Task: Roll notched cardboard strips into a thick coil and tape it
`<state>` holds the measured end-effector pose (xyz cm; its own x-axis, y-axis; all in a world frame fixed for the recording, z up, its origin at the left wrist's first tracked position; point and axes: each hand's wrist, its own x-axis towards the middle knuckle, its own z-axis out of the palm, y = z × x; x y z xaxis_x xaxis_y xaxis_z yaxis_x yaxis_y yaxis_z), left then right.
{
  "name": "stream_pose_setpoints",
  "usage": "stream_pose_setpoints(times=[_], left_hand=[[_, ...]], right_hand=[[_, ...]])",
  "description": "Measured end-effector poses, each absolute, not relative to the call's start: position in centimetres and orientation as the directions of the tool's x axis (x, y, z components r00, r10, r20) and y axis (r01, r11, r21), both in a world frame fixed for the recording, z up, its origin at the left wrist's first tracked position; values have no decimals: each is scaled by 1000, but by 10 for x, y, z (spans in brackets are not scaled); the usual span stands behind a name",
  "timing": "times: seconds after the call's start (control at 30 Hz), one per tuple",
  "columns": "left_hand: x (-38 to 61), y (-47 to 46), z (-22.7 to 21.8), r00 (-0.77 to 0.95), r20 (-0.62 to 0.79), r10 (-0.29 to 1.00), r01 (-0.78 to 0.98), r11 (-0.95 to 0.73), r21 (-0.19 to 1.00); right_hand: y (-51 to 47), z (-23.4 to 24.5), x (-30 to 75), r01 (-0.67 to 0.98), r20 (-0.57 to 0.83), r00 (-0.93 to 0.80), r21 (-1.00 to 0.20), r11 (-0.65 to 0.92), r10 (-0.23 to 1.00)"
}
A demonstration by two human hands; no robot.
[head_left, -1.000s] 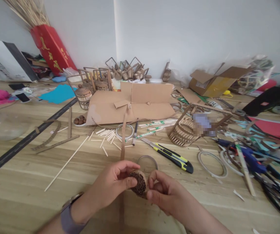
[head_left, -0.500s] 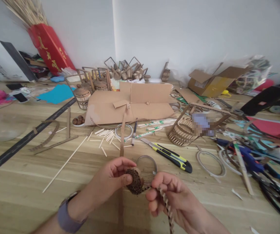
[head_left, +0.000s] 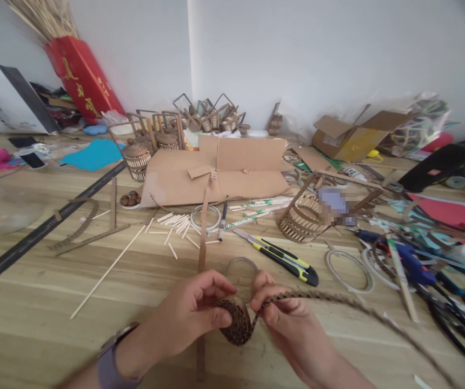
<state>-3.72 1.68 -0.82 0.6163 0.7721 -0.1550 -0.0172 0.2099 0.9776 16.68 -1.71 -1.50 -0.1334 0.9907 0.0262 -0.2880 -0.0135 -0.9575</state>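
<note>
Nearest, the left hand [head_left: 196, 308] holds a brown corrugated coil [head_left: 236, 325] up over the table [head_left: 139, 286], its thumb pressed on the coil's flat face and its fingers bent round the upper edge. The right hand [head_left: 293, 319], just beside it, has the loose strip [head_left: 333, 296] nipped between closed thumb and fingers; from that pinch the strip runs away to the lower right (a good long tail, well out past the wrist). Exactly how the strip meets the coil's outer turn is hard to make out so close to the fingertips.

As far as this shows, the middle is done: many tight turns already make a thick disc. The length beyond the right hand is not yet wound, and nothing visible fastens the outer end, so I would judge the coil well along but unfinished.

Under the hands, a flat brown strip [head_left: 201, 351] lies on the wood. Farther off are a utility knife [head_left: 281, 259], then short cut sticks [head_left: 178, 221] and an open slatted basket [head_left: 299, 221]. Beyond the cardboard sheet's near edge [head_left: 175, 186] stand lidded baskets [head_left: 137, 156], apparently complete, with small handled baskets [head_left: 216, 121] heaped by the wall [head_left: 317, 48].
</note>
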Motion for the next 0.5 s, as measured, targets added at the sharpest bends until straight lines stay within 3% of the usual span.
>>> stream_pose_setpoints(times=[0.17, 0.5], left_hand=[[-36, 14, -8, 651, -155, 743, -29, 228, 973], [-35, 13, -7, 685, -142, 715, -26, 219, 975]], right_hand=[[-20, -26, 167, -262, 77, -184, -965, 27, 980], [-20, -23, 161, -301, 17, -262, -951, -65, 965]])
